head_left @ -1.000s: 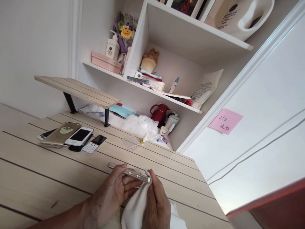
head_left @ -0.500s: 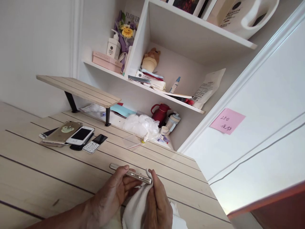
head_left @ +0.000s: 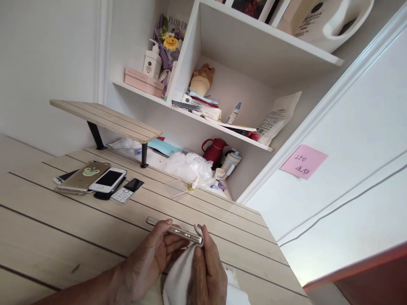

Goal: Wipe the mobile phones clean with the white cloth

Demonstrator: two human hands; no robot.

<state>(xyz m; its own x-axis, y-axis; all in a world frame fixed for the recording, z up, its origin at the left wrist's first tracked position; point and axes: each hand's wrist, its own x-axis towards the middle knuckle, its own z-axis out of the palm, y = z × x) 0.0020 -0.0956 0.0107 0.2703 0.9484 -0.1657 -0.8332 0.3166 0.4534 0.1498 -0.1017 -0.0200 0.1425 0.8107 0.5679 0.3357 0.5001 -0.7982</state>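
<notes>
Head view, the only one: a thin phone (head_left: 182,233) is held above the wooden table (head_left: 98,241), between the two hands. The left hand (head_left: 152,256) grips it with the thumb on the upper side and the fingers curled below; its far end sticks out past that thumb. The right hand (head_left: 210,271) pinches a white cloth (head_left: 179,277) between thumb and fingers, and a fold of it wraps around the phone's right end. Whether a bare fingertip also touches the phone there, I cannot tell.

The phone's long axis runs across the gap between the hands, from upper left down to lower right, with a narrow edge carrying small buttons turned to the camera. So the right hand is nearer the lower right end, and the left hand nearer the other. The cloth hangs below the phone, partly hidden by the right hand.

Further left on the table, well apart from the hands, lie a gold phone (head_left: 84,177), a white phone (head_left: 108,179) and a keypad phone (head_left: 127,191).
</notes>
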